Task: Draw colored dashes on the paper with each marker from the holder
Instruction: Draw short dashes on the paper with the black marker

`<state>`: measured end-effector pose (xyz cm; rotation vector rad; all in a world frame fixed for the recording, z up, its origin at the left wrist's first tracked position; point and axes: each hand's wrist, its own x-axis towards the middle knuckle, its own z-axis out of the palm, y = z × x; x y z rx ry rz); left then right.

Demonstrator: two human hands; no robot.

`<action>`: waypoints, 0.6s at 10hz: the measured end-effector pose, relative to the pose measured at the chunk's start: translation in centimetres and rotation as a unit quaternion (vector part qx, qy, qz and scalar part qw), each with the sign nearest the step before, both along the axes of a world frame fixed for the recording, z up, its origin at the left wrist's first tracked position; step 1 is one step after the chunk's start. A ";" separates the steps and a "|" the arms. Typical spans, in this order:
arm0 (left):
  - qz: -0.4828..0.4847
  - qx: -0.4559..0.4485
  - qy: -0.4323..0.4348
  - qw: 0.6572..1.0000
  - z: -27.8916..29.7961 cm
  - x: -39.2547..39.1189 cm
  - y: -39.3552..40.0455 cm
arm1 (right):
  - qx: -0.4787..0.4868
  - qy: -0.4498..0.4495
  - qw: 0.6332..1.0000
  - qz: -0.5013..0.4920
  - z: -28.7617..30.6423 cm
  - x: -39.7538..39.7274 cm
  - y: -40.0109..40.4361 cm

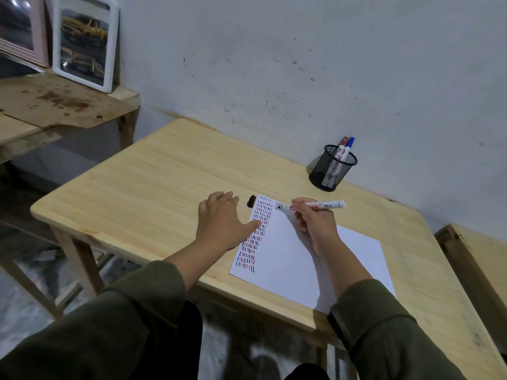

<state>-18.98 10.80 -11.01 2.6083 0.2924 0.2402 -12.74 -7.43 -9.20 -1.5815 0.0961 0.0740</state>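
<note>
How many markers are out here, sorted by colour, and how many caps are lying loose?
Black marker, in the right hand: 1
Red marker, in the mesh holder: 1
Blue marker, in the holder: 1
Loose black cap on the table: 1
Total: 3 markers, 1 cap

Paper [315,259] on table [137,193], near front edge. Holder [332,168] behind paper, by wall, 2 markers [345,149] in it. Cap [251,201] just left of paper's far corner. Picture frame [85,42] on shelf [60,105], far left.

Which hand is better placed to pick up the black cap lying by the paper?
Left. The left hand lies flat beside the cap, while the right hand has its grip on the marker.
</note>
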 end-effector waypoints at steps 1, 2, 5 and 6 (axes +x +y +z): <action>-0.001 -0.003 0.000 1.000 0.0 -0.1 -0.1 | -0.008 -0.002 1.000 -0.001 0.0 0.0 0.0; -0.001 -0.001 0.000 1.000 -0.1 0.0 -0.1 | -0.008 -0.005 1.000 0.000 -0.1 0.1 0.0; 0.001 -0.004 -0.003 1.000 -0.1 0.0 -0.1 | -0.027 -0.010 1.000 0.000 -0.2 0.1 -0.1; 0.001 -0.005 0.000 1.000 -0.2 0.1 -0.1 | -0.036 -0.014 0.999 0.002 -0.2 0.1 -0.1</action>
